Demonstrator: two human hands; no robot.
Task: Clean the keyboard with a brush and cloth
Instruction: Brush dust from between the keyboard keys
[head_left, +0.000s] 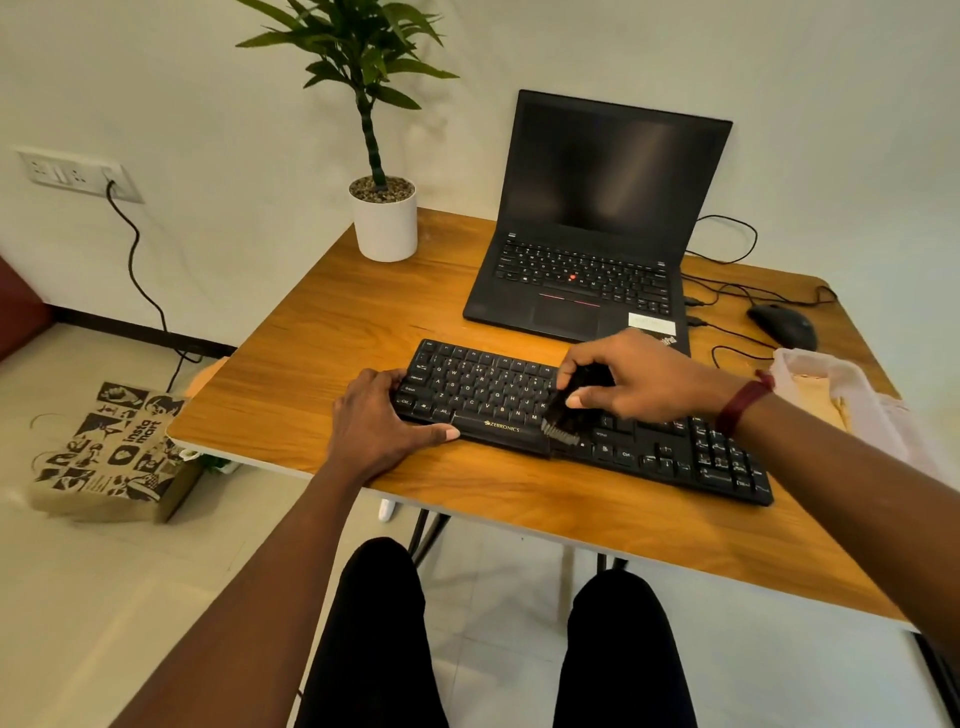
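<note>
Now, far left of the keyboard (493, 395), a printed paper bag (111, 452) stands on the floor beyond the table (311, 332) edge; I cannot tell what is in it. Bare wood runs left of the keyboard and behind it as far as a white pot (385, 223), which holds pebbles and one leafy plant. The keyboard lies slanted near the table's front edge, with only a narrow strip of wood before it.

The left hand (382, 421) grips the keyboard's left end, fingers curled over the end keys and thumb pressed flat along the front rim. Mid-keyboard, the brush (563, 426) tilts with its bristles down by the space bar. The right hand (634, 379) pinches its dark handle between thumb and curled fingers; a maroon band (743, 402) circles that wrist.

Behind the keyboard an open laptop (587, 249) shows a dark screen. Right of it and behind the keyboard's right end sits a mouse (783, 326) among cables. Just right of the keyboard, a pale cloth (852, 400) lies bunched near the table's right edge.

Count: one keyboard, one brush, one cloth, one laptop, one mouse, one pot, one bag.
</note>
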